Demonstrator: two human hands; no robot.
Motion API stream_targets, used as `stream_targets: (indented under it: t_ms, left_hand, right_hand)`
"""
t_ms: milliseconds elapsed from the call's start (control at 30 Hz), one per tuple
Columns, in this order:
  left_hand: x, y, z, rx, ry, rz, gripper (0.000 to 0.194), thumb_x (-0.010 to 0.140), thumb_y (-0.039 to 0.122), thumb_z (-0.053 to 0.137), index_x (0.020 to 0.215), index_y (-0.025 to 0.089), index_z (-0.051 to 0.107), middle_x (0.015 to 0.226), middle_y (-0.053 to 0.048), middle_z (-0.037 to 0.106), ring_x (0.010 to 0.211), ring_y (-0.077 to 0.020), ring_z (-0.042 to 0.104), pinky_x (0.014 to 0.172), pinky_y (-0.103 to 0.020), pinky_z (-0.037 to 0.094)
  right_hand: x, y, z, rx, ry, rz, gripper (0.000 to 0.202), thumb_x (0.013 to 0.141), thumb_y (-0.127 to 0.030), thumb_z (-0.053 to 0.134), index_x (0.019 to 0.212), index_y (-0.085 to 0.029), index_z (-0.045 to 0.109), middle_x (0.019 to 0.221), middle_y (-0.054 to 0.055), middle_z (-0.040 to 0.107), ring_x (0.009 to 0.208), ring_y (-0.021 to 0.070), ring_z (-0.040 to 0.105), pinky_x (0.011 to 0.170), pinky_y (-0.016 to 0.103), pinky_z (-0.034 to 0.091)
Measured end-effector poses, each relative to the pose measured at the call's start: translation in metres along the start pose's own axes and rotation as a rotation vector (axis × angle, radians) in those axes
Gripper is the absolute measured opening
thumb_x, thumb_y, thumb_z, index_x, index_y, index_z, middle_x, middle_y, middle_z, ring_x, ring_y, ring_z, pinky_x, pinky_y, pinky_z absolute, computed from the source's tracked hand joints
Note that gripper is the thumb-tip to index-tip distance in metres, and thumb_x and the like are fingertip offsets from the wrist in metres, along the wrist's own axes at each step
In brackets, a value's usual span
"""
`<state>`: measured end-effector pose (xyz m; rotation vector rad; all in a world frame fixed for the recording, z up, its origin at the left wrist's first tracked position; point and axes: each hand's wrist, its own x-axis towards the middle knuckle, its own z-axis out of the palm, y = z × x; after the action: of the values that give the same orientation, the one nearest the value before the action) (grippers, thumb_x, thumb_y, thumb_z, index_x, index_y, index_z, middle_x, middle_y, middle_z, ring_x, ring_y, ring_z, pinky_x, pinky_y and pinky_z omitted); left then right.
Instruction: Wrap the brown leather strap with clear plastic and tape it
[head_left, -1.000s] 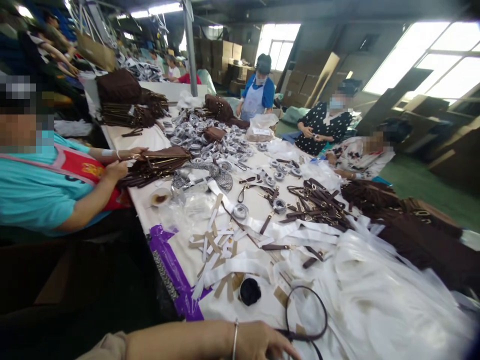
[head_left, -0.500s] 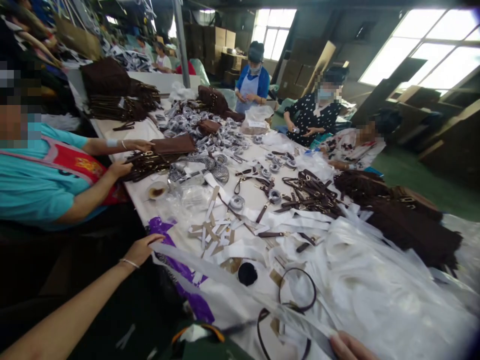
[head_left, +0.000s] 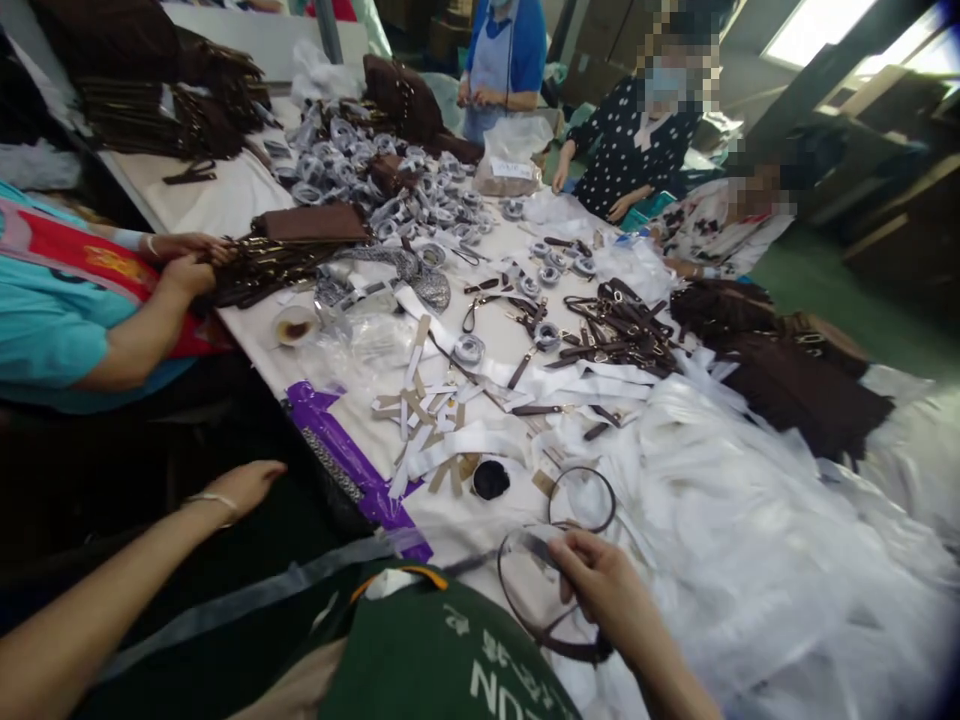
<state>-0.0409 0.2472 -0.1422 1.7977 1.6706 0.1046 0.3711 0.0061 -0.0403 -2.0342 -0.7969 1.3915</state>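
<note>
My right hand (head_left: pixel 592 575) pinches a translucent plastic strip (head_left: pixel 534 545) between thumb and fingers, above a dark brown looped strap (head_left: pixel 559 640) at the table's near edge. A translucent strip (head_left: pixel 292 582) also trails leftward across my green apron (head_left: pixel 427 640); whether it is the same piece I cannot tell. Off the table's left edge, my left hand (head_left: pixel 251 485) has its fingers drawn together, and nothing shows in them. Beyond my right hand lie another brown strap loop (head_left: pixel 611 505) and a round container of dark stuff (head_left: pixel 492 481).
White plastic sheets (head_left: pixel 750 520) heap up at right. Brown straps (head_left: pixel 619 330), wrapped rolls (head_left: pixel 544 335) and paper strips (head_left: pixel 427 425) cover the middle. Purple plastic (head_left: pixel 360 480) lines the near edge. A co-worker in turquoise (head_left: pixel 60 340) handles brown pieces at left; others stand across.
My left hand has come off the translucent strip, which was stretched between both hands and now sags across my lap. My right hand has moved up and left. The view has tipped downward.
</note>
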Motion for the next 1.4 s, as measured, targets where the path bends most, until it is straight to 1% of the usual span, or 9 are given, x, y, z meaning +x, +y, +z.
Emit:
stream_targets:
  t_ms: [67, 100, 200, 300, 433, 533, 700, 1200, 1400]
  left_hand:
    - [-0.014, 0.066, 0.053, -0.142, -0.2, 0.117, 0.041, 0.073, 0.057, 0.055, 0.083, 0.019, 0.063, 0.077, 0.0, 0.068, 0.072, -0.0182, 0.065, 0.071, -0.027, 0.051]
    - [-0.026, 0.101, 0.077, -0.341, -0.4, 0.175, 0.042, 0.078, 0.057, 0.051, 0.09, 0.017, 0.06, 0.078, -0.002, 0.068, 0.069, -0.018, 0.065, 0.066, -0.028, 0.051]
    - [-0.066, 0.19, 0.129, -0.622, -0.832, 0.348, 0.044, 0.077, 0.058, 0.057, 0.091, 0.016, 0.055, 0.068, 0.0, 0.062, 0.059, -0.0156, 0.061, 0.056, -0.025, 0.048]
    - [-0.085, 0.231, 0.147, -0.463, -0.774, 0.525, 0.038, 0.074, 0.052, 0.064, 0.08, 0.016, 0.056, 0.061, 0.003, 0.055, 0.055, -0.0111, 0.052, 0.051, -0.021, 0.04]
    - [-0.077, 0.229, 0.146, -0.326, -0.78, 0.537, 0.025, 0.082, 0.04, 0.056, 0.079, 0.015, 0.057, 0.059, 0.002, 0.057, 0.052, -0.0108, 0.053, 0.051, -0.021, 0.038]
    - [-0.072, 0.221, 0.144, -0.302, -0.805, 0.54, 0.021, 0.083, 0.035, 0.054, 0.082, 0.015, 0.059, 0.062, 0.0, 0.061, 0.055, -0.0117, 0.055, 0.053, -0.021, 0.039]
    - [-0.08, 0.216, 0.143, -0.165, -0.65, 0.563, 0.009, 0.077, 0.023, 0.055, 0.074, 0.016, 0.061, 0.068, -0.001, 0.062, 0.062, -0.0124, 0.054, 0.057, -0.021, 0.039]
    - [-0.085, 0.212, 0.149, -0.214, -0.668, 0.601, 0.015, 0.085, 0.029, 0.048, 0.082, 0.017, 0.057, 0.061, 0.002, 0.058, 0.057, -0.0119, 0.054, 0.054, -0.021, 0.037]
    - [-0.095, 0.214, 0.156, -0.348, -0.714, 0.555, 0.014, 0.082, 0.029, 0.05, 0.076, 0.017, 0.055, 0.059, 0.002, 0.058, 0.051, -0.0104, 0.054, 0.051, -0.02, 0.039]
  right_hand:
    - [0.009, 0.004, 0.021, 0.025, -0.047, -0.001, 0.039, 0.081, -0.056, 0.05, 0.068, -0.02, 0.047, 0.046, -0.003, 0.057, 0.031, 0.0054, 0.033, 0.034, 0.019, 0.018]
    - [0.013, 0.007, 0.03, 0.046, -0.06, 0.001, 0.039, 0.081, -0.057, 0.05, 0.069, -0.02, 0.046, 0.047, -0.003, 0.057, 0.03, 0.0056, 0.033, 0.034, 0.019, 0.017]
    - [0.015, 0.016, 0.045, 0.108, -0.069, 0.017, 0.042, 0.083, -0.06, 0.046, 0.071, -0.02, 0.047, 0.047, -0.004, 0.056, 0.03, 0.0063, 0.035, 0.033, 0.02, 0.017]
    - [0.008, 0.021, 0.044, 0.164, -0.069, 0.044, 0.051, 0.087, -0.063, 0.034, 0.068, -0.019, 0.051, 0.044, -0.003, 0.05, 0.032, 0.0082, 0.038, 0.035, 0.021, 0.024]
    - [0.0, 0.024, 0.037, 0.327, -0.205, 0.036, 0.042, 0.088, -0.051, 0.038, 0.092, -0.017, 0.061, 0.066, 0.002, 0.064, 0.053, 0.0129, 0.056, 0.051, 0.025, 0.041]
    - [0.0, 0.026, 0.039, 0.347, -0.248, 0.026, 0.041, 0.081, -0.037, 0.053, 0.116, -0.018, 0.055, 0.076, 0.001, 0.065, 0.06, 0.0136, 0.057, 0.059, 0.027, 0.043]
    - [0.007, 0.035, 0.049, 0.267, -0.266, -0.033, 0.036, 0.082, -0.035, 0.054, 0.113, -0.018, 0.055, 0.078, 0.002, 0.065, 0.065, 0.0152, 0.058, 0.061, 0.028, 0.044]
    - [0.008, 0.042, 0.05, 0.234, -0.131, -0.061, 0.032, 0.084, -0.036, 0.05, 0.111, -0.019, 0.05, 0.079, 0.003, 0.066, 0.067, 0.0166, 0.061, 0.06, 0.028, 0.046]
    - [0.016, 0.034, 0.056, -0.254, -0.014, -0.182, 0.041, 0.084, -0.022, 0.046, 0.125, -0.017, 0.044, 0.08, 0.004, 0.068, 0.078, 0.0215, 0.063, 0.072, 0.033, 0.043]
